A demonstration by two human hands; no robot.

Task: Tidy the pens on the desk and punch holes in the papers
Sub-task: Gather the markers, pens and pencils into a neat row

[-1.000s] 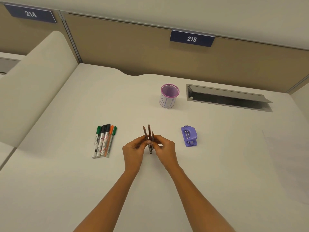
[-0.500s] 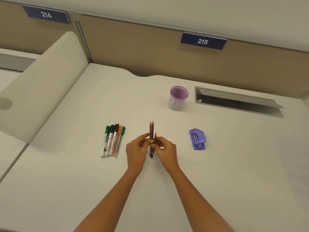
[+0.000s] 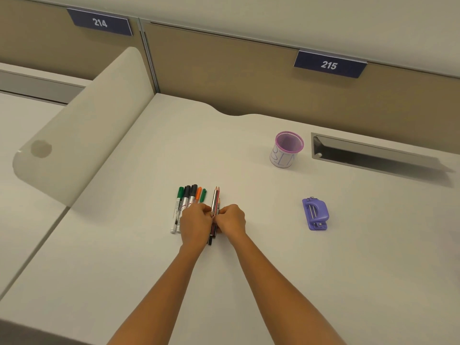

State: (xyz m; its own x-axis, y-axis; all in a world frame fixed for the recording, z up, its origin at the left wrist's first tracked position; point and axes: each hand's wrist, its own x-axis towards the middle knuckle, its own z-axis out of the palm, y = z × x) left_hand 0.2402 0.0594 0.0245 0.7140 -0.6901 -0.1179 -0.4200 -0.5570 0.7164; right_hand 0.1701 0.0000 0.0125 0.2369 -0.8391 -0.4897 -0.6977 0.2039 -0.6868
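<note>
A small bundle of pencils (image 3: 215, 199) points away from me, pinched from both sides at its middle. My left hand (image 3: 196, 224) grips it on the left and my right hand (image 3: 230, 221) on the right, low over the white desk (image 3: 249, 257). Just left of the bundle lies a row of markers (image 3: 185, 199) with green, black and orange caps; my left hand covers their lower right part. A purple hole punch (image 3: 315, 214) lies to the right. A pink-rimmed mesh pen cup (image 3: 286, 150) stands upright further back. No papers are in view.
A cable tray with an open metal flap (image 3: 368, 155) is set into the desk behind the punch. A curved white divider (image 3: 82, 135) borders the desk on the left. Brown partition panels with number plates 214 (image 3: 99, 22) and 215 (image 3: 328, 64) close the back.
Both hands have carried the pencils left, close beside the markers. The pencils, spread apart a second ago, are now pressed together into a straight bundle. The camera has turned left.
</note>
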